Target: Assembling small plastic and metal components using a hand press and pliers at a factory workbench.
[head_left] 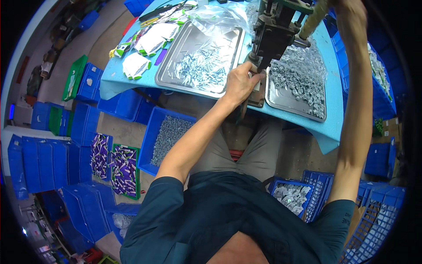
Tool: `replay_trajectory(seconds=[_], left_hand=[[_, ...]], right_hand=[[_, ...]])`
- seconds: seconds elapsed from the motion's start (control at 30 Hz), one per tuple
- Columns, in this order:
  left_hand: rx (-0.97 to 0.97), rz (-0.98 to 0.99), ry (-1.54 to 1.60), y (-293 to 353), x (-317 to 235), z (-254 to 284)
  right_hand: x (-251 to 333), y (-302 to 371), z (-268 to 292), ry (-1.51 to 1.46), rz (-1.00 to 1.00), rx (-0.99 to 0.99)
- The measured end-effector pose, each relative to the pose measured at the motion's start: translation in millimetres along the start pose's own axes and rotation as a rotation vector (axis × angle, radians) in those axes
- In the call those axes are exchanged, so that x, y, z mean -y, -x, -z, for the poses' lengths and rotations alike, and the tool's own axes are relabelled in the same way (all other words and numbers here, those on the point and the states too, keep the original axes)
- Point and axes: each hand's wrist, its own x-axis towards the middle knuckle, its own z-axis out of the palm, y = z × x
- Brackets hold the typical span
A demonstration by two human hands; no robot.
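Left hand (239,83) pinching small part under press (272,33) at 12 o'clock for alignment; right hand (349,11) wrapped around lever handle (313,20), 1 o'clock.

A table covered in light-blue cloth (334,132) carries two shallow steel trays (169,72) (281,100), a dark metal hand press (272,35), clear plastic bags (215,17) and white-green packets (136,64).

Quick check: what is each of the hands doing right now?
Left hand: fingers pinched at the dark metal press base; held item cannot be told.
Right hand: closed on pale lever handle.
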Motion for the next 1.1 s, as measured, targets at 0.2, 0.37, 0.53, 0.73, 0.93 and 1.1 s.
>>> replay_trajectory(seconds=[0.2,0.37,0.53,0.73,0.93,1.1], left_hand=[[0.113,0.157,0.002,12.3,-8.1,75.1],[0.512,0.13,-0.875,15.2,22.4,153.9],[0.299,-0.076,-0.549,-5.9,56.3,99.8],[0.307,-0.005,-0.558,-14.8,74.7,72.5],[0.145,-0.056,-0.335,-10.1,76.4,89.4],[0.247,-0.173,-0.448,-10.2,74.7,91.3]], right_hand=[[-176.6,95.8,99.1,0.584,-0.493,0.439],[-184.6,227.5,114.6,1.049,-0.125,0.563],[-181.4,229.2,88.4,1.022,-0.163,0.557],[-183.2,224.1,97.2,1.098,-0.009,0.589],[-183.5,209.2,86.4,0.78,-0.185,0.354],[-158.8,190.9,25.5,0.348,-0.473,0.455]])
